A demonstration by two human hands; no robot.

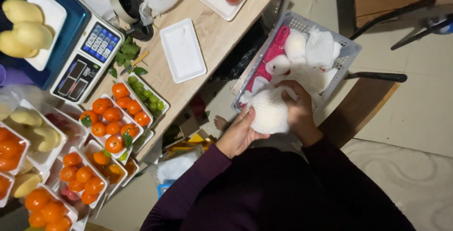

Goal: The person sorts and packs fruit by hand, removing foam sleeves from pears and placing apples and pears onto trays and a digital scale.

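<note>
Both hands clasp one round fruit wrapped in white foam netting (270, 111): the left hand (238, 134) cups it from the side, the right hand (298, 111) curls over its top edge, each grip closed on it. The fruit is held just at the near rim of a pale plastic basket (351, 49) holding pink and white foam nets. On the wooden bench (222, 35) lie an empty white tray (182, 49), trays of oranges (113, 118) and a blue weighing scale (80, 47).
</note>
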